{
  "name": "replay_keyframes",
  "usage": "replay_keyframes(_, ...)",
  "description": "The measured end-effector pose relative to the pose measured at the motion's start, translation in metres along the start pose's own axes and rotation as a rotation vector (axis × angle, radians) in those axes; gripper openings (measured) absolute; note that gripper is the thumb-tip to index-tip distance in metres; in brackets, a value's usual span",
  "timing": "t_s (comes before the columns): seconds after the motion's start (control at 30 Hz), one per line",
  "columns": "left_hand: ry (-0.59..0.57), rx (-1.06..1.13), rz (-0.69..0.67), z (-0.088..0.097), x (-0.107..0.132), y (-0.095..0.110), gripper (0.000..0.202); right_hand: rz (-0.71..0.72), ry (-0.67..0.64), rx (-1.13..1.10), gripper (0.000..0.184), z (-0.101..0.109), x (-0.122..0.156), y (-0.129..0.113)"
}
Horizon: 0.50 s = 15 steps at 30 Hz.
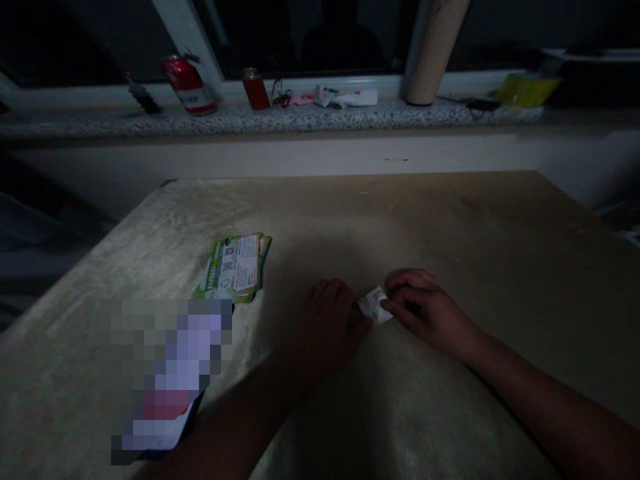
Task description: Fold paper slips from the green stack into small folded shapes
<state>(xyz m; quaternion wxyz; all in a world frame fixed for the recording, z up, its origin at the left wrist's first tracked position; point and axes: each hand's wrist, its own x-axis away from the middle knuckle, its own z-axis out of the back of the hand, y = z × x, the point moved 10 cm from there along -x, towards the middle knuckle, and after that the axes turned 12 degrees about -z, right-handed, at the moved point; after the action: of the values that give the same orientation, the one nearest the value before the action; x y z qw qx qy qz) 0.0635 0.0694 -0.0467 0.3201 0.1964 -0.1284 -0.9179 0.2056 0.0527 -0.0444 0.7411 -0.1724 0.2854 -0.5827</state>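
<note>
- White paper, a small packet point(375, 307), lies on the desk point(450, 227) just below and right of the frame's middle, held between your two hands.
- It is nearly square and turned cornerwise, so you have no clear long axis. One corner points to the upper right of the frame.
- Your right hand point(425, 308) comes in from the packet's right. Its fingers point(393, 308) are pinched together on the packet's right edge.
- Your left hand point(327, 323) lies palm down at the packet's left, with its fingers point(361, 321) touching the lower left corner. I cannot tell whether they clamp it or only rest against it.
- Both hands are equally near, and the packet sits in the gap between them.
- Print on the packet is faint and too small to read.
- Up and to the left, well apart from your left hand, lies a stack of green cards point(235, 267). You can see a white-and-red panel and code-like squares on the top one, but none of the wording is legible.
- A thing at the lower left of the frame is blurred out.
- Along the windowsill point(300, 120) at the top stand a tilted red can point(190, 83), a red lighter point(255, 88), a white tube point(350, 97), a cardboard roll point(433, 53) and a yellow bag point(527, 89). Their lettering is blurred.
</note>
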Motion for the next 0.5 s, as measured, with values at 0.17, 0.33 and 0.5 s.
replay_keyframes(0.17, 0.047, 0.027, -0.034, 0.0015, 0.0009, 0.0023, 0.05, -0.007, -0.023, -0.009, 0.012, -0.0005, -0.0001, 0.0004)
replay_keyframes(0.33, 0.058, 0.094, -0.095, 0.0037, 0.0001, 0.0048, 0.053, -0.014, -0.103, -0.151, 0.02, 0.0022, -0.0003, 0.0001)
replay_keyframes(0.5, 0.02, 0.136, -0.116, 0.0053, -0.001, 0.0082, 0.045, -0.014, -0.137, -0.151, 0.021, 0.0012, 0.0007, 0.0017)
